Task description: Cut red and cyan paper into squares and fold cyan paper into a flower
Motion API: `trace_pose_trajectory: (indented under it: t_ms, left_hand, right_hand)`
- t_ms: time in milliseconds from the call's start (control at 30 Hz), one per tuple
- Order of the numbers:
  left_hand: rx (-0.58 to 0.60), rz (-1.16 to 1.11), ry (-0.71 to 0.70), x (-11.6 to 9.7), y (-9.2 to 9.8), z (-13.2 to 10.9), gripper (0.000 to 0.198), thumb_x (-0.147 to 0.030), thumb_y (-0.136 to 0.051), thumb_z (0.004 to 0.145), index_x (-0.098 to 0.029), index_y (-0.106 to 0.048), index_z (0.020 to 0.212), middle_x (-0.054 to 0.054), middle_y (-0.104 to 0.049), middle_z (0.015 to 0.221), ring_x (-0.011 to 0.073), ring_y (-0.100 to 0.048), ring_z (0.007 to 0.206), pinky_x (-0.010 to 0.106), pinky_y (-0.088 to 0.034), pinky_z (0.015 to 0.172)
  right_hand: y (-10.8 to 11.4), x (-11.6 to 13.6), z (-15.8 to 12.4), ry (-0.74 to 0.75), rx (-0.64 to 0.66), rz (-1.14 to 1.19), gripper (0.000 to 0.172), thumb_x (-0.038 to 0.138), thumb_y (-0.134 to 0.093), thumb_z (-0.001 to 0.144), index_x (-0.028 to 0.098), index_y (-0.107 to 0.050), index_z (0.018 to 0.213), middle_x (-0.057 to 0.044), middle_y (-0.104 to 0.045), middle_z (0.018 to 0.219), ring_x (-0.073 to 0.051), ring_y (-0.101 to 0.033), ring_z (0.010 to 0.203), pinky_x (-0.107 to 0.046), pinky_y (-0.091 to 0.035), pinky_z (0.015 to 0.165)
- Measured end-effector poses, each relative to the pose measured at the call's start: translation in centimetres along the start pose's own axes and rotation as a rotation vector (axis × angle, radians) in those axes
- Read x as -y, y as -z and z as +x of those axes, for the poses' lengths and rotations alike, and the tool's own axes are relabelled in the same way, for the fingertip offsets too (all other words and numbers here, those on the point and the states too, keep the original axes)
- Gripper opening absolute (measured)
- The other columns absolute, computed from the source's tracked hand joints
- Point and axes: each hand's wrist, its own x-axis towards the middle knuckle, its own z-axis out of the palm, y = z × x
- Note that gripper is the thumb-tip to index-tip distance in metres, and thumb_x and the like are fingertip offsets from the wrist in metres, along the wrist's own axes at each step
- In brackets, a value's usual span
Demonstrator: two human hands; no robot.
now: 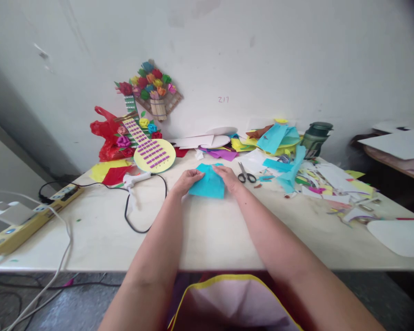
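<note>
A turquoise sheet of paper (209,184) lies on the pale table (207,230) in front of me. My left hand (188,180) pinches its left upper edge, fingers curled on the paper. On the sheet's right side, my right hand (229,177) presses and grips the paper, fingers bent. Both forearms reach straight out from the bottom of the view. Black-handled scissors (246,175) lie just right of my right hand.
A white glue gun (136,180) with a black cord lies to the left, beside a yellow power strip (31,218). Paper-flower crafts (148,92) lean on the wall. Coloured paper scraps (317,184) and a dark green bottle (315,138) crowd the right side.
</note>
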Motion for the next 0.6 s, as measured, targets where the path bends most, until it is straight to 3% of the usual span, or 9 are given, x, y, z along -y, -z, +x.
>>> trace_pose_trajectory:
  t_ms: [100,200,400,600]
  left_hand:
    - [-0.132,-0.095,-0.039,0.38,0.09,0.45,0.039,-0.051,-0.068,0.06,-0.015,-0.054,0.07,-0.005,-0.044,0.052,0.0058,-0.036,0.045,0.02,-0.024,0.042]
    - [-0.203,-0.132,-0.057,0.61,0.06,0.76,0.041,-0.052,-0.068,0.06,-0.015,-0.056,0.072,-0.004,-0.046,0.054,0.0064,-0.038,0.047,0.02,-0.027,0.044]
    - [-0.199,-0.098,-0.048,0.42,-0.48,0.54,0.04,-0.051,-0.068,0.06,-0.015,-0.051,0.062,-0.005,-0.039,0.049,0.0049,-0.032,0.044,0.02,-0.021,0.042]
    - [-0.182,-0.12,-0.054,0.03,-0.56,0.29,0.038,-0.046,-0.073,0.056,-0.015,-0.056,0.067,-0.004,-0.046,0.053,0.006,-0.038,0.048,0.02,-0.027,0.046]
  right_hand:
    - [0.21,-0.27,0.25,-0.169,-0.009,0.153,0.049,0.065,-0.055,0.064,0.017,-0.062,0.075,0.0,-0.058,0.056,-0.015,-0.053,0.055,-0.028,-0.042,0.053]
    - [0.22,-0.15,0.21,-0.277,0.018,0.201,0.046,0.061,-0.061,0.061,0.017,-0.062,0.076,-0.003,-0.062,0.06,-0.016,-0.055,0.053,-0.029,-0.043,0.049]
    - [-0.13,0.19,-0.1,-0.203,-0.046,0.182,0.031,0.038,-0.076,0.049,0.017,-0.064,0.067,-0.002,-0.065,0.062,-0.016,-0.059,0.059,-0.03,-0.048,0.06]
    - [-0.01,-0.37,0.17,-0.186,0.007,0.183,0.026,0.032,-0.076,0.048,0.017,-0.065,0.066,-0.001,-0.065,0.06,-0.017,-0.06,0.06,-0.031,-0.049,0.063]
